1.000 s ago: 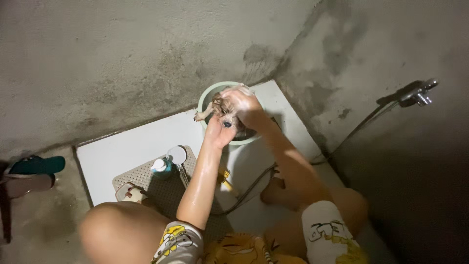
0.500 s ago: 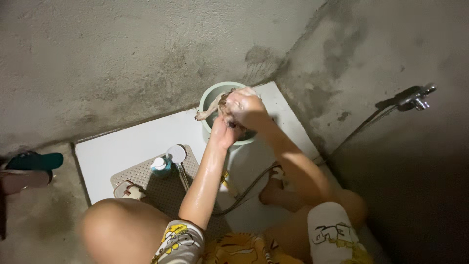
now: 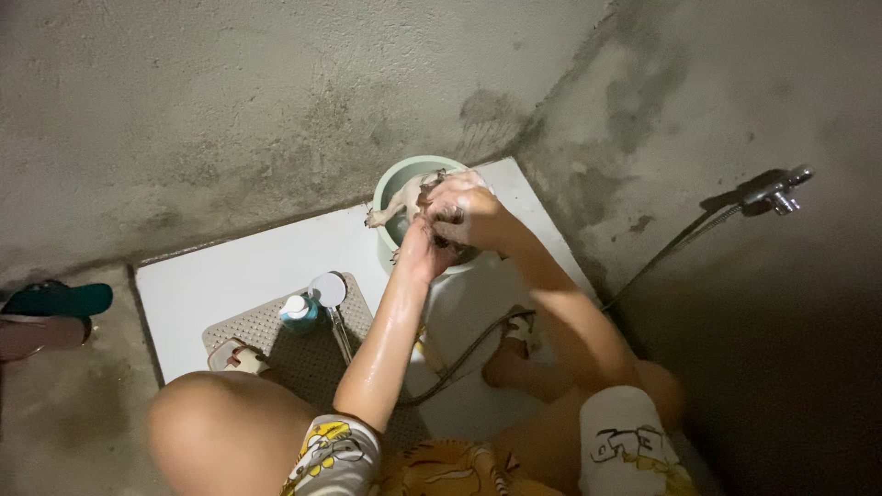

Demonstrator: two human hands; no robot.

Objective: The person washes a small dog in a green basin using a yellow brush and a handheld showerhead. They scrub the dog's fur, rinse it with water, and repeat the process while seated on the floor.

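While the person squats on the white tray floor (image 3: 230, 276), both hands work over the pale green basin (image 3: 390, 179) at the far end, close to the corner of the two concrete walls. Left hand (image 3: 421, 250) is cupped from below and closed around the small wet brownish animal (image 3: 404, 204), apparently to bear its weight above the basin. Right hand (image 3: 464, 213) lies over the top of it, fingers curled down and lathered, pressing on the body; one thin limb sticks out to the left over the basin rim. What kind of animal it is cannot be told, most of it being covered by the hands. Held over the basin, so drips and suds likely fall inside rather than onto the tray.

Near left of the basin lies a perforated beige mat (image 3: 303, 344); on it stand a teal pump bottle (image 3: 298, 310) and a shower head (image 3: 329, 290) laid face up, within reach of the left arm. Its hose (image 3: 469, 354) runs along the floor and up to the wall tap (image 3: 776, 191) at far right.

Count: basin 1, animal 1, bottle 1, shower head 1, hose 1, tap 1, mat 1. Sandals on feet 2, left one (image 3: 234, 356) on the mat. Loose slippers at left edge (image 3: 55, 312): 2, one teal, one pink, off the tray on bare concrete
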